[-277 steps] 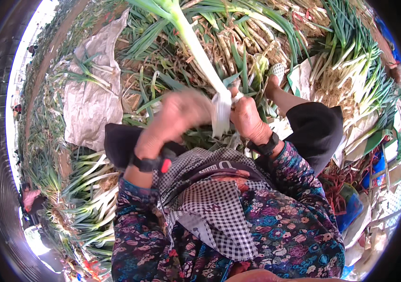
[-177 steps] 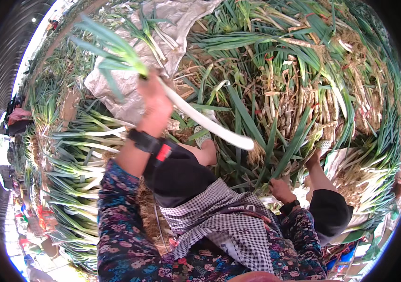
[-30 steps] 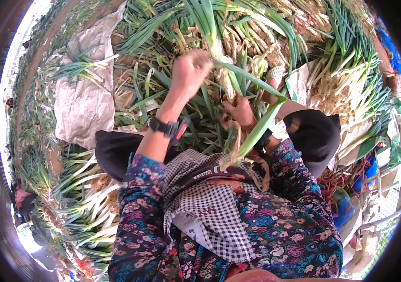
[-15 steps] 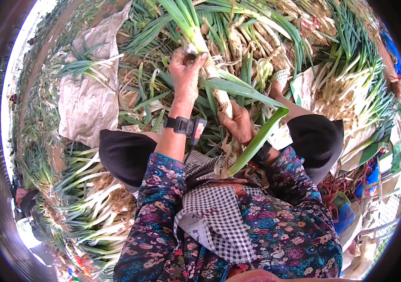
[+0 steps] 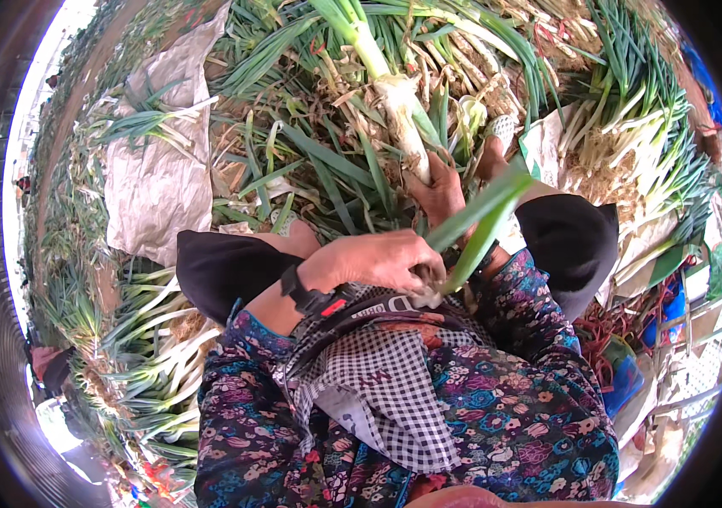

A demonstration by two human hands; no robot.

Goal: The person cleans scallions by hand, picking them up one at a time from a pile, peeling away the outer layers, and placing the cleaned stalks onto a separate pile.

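My right hand (image 5: 440,193) is closed around the lower end of a large green onion (image 5: 401,114), whose white stalk slants up and away to green leaves at the top. Dry, papery skin hangs about the stalk. Close to my lap, my left hand (image 5: 395,261) has its fingers pinched on the base of a loose outer leaf (image 5: 481,241). That leaf rises to the right, passing in front of my right wrist, and its tip is slightly blurred.
Unsorted green onions (image 5: 471,55) and leaf scraps lie ahead. Piles of cleaned white-stalked onions (image 5: 162,356) flank me at left, with more onions (image 5: 623,144) at right. A pale sack (image 5: 162,161) lies ahead left; red ties (image 5: 602,347) lie at right.
My left hand has come down from the upper stalk toward my lap and now pinches the outer leaf. My right hand has moved slightly up and right, still on the onion.
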